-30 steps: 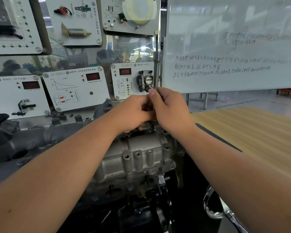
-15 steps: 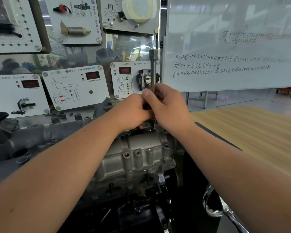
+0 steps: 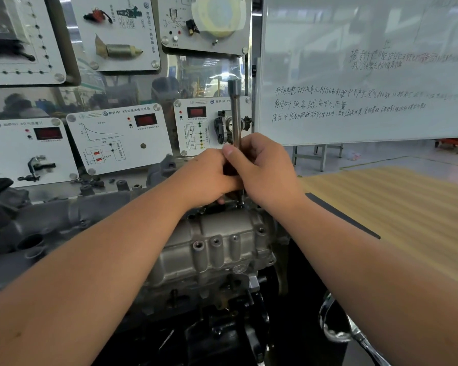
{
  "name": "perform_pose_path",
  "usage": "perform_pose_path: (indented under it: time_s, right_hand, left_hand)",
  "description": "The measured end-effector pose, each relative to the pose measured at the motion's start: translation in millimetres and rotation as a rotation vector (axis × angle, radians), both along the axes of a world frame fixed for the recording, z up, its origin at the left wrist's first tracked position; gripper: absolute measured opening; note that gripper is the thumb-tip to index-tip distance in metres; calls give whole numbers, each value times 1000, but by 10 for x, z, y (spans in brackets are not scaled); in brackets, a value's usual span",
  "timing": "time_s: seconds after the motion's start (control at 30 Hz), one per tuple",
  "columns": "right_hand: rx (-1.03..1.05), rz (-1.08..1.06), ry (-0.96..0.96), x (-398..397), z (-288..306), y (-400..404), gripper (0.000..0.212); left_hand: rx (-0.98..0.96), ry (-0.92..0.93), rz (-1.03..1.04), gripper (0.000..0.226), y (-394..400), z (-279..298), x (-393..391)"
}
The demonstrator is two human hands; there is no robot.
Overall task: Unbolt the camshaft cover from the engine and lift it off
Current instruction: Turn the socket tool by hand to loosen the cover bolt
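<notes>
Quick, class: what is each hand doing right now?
Left hand: curled beside the tool's lower part; whether it grips cannot be told.
Right hand: grips the upright socket extension bar.

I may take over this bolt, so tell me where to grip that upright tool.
Grip the tool on its bare shaft above both hands, coming from the right. It stands near upright, slim and round, its lower part covered; the socket-like top is thicker.
</notes>
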State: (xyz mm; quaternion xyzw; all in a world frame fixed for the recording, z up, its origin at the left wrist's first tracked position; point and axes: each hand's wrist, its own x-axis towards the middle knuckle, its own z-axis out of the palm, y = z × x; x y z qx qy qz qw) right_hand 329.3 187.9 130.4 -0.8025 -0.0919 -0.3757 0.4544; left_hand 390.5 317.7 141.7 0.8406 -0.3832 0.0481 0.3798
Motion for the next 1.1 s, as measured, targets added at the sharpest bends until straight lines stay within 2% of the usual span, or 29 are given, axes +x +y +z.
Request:
perform_pose_path:
  time_s: [0.13,0.23,0.3,0.37,0.43,0.53,0.73,0.8,0.87,0.93,1.1]
  right_hand:
    - [-86,-25,5,12,4,-4,30]
    - [-75,-33,42,32,6,-11,37]
    - [-63,-19,32,22,9,0,34]
    - [-2,19,14,13,6,9,16]
    - [37,19,-6,12,-6,8,19]
    - [-44,-56,-34,16,-20,-9,22]
    - [-49,-89,16,48,-14,-42,35]
    - [-37,-62,7,49,-17,-27,30]
    - [33,-33,-4,50,-24,-14,15]
    - [73,-45,-37,47,-28,-26,12]
    - [-1,-67,-33,29,-18,-53,33]
  left_hand:
    - [-78,98,-39,27,32,-34,36]
    - [-85,95,-83,27,37,-46,34]
    - [-77,78,-89,31,37,-37,38]
    - [-40,34,-69,26,30,-26,51]
    - [-29,5,-48,19,22,-26,61]
    - [-50,16,-46,19,10,-42,52]
    - [-83,83,-93,8,13,-46,27]
    - [-57,41,-88,13,14,-28,19]
    - [-10,-1,-61,15,15,-16,19]
    - [-1,-7,-55,13,12,-23,17]
    - [-47,40,-70,10,-2,-35,-6]
